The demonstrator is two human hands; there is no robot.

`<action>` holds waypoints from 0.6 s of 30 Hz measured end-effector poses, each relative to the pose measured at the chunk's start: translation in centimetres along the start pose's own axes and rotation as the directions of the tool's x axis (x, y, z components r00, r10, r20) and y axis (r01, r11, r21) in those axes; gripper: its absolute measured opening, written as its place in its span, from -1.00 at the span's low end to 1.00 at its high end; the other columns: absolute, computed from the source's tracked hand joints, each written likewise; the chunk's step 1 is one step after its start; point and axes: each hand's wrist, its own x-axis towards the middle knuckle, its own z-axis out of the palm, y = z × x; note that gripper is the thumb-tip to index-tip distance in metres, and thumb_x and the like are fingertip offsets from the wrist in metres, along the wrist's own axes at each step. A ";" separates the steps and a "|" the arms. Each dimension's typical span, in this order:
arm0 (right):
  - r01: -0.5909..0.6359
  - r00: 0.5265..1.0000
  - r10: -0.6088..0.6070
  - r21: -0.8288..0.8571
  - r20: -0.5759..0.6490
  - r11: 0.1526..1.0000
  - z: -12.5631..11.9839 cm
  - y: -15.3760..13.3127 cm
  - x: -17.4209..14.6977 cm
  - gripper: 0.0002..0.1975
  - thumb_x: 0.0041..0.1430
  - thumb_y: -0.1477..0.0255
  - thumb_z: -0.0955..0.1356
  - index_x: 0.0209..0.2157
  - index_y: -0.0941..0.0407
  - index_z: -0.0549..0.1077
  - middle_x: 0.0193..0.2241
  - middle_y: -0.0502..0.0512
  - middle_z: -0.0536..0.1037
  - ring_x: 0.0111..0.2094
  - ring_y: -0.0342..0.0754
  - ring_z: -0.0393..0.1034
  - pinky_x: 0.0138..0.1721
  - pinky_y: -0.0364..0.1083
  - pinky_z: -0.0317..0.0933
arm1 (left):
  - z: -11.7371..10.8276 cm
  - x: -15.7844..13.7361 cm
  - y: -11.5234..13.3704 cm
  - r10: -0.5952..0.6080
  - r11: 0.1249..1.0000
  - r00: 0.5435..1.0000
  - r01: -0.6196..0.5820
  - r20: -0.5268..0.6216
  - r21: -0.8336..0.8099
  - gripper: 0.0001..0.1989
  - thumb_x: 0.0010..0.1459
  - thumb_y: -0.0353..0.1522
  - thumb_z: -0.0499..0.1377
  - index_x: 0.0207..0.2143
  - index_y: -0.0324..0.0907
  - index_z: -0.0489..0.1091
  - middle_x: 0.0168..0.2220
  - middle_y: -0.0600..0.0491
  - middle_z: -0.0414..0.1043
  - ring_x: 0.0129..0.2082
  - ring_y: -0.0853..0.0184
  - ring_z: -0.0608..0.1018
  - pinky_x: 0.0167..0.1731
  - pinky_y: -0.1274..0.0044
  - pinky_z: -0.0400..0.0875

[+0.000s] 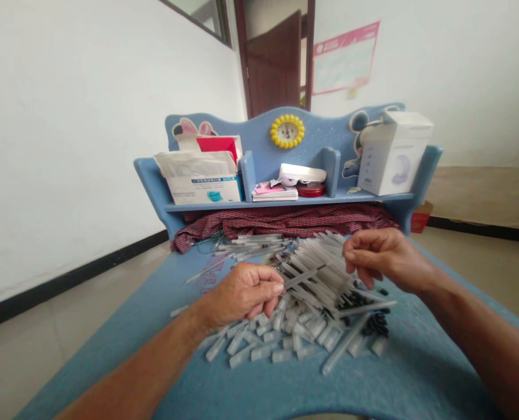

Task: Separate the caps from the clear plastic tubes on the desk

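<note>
My left hand (255, 290) is closed in a pinch around one end of a slim, translucent grey tube (302, 278), which tilts up to the right. Across from the tube's thin tip, my right hand (375, 255) has thumb and forefinger pressed together; whatever is between them is too small to make out. Under both hands lies a heap of long frosted plastic tubes (318, 259). Short clear plastic caps (263, 351) are spread nearer to me. Small black pieces (375, 321) sit in a pile below my right hand, partly covered by tubes.
The blue desk (421, 367) carries a raised shelf (351, 197) at its back. On it stand a face-mask box (204, 189), a white carton (393, 154) and a red round tin (311, 191). A plaid cloth (286, 220) lies bunched beneath. More thin tubes (255, 248) lie at the back.
</note>
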 end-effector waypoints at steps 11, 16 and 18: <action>-0.017 0.866 -0.025 -0.078 -0.500 0.997 -3.3 0.8 1.3 -0.79 -0.08 0.34 0.41 -0.61 0.16 0.38 -0.76 -0.06 0.40 -0.82 -0.28 0.15 -0.79 -0.24 -0.12 | -4.6 1.4 -1.3 -0.049 0.984 0.966 0.091 -0.254 0.154 -0.72 -0.03 -0.17 0.14 -0.47 -0.24 0.31 -0.66 0.17 0.33 -0.78 0.56 0.19 -0.80 0.73 -0.01; 0.071 0.901 -0.166 -0.241 -0.400 0.968 -0.5 0.7 0.6 -0.83 -0.01 0.34 0.36 -0.53 0.15 0.42 -0.70 -0.05 0.42 -0.77 -0.24 0.19 -0.74 -0.22 0.00 | -3.6 1.4 -1.4 -0.090 0.980 0.970 0.126 -0.224 0.152 -0.74 -0.05 -0.21 0.14 -0.40 -0.24 0.33 -0.62 0.14 0.39 -0.75 0.55 0.23 -0.78 0.74 0.03; 0.175 0.916 -0.305 -0.426 -0.260 0.888 0.5 0.7 0.1 -0.87 0.03 0.39 0.33 -0.50 0.15 0.44 -0.67 -0.05 0.42 -0.69 -0.23 0.24 -0.65 -0.22 0.07 | -3.3 1.4 -1.6 -0.098 0.980 0.971 0.132 -0.219 0.146 -0.75 -0.06 -0.23 0.13 -0.39 -0.24 0.34 -0.60 0.13 0.41 -0.74 0.55 0.25 -0.77 0.74 0.06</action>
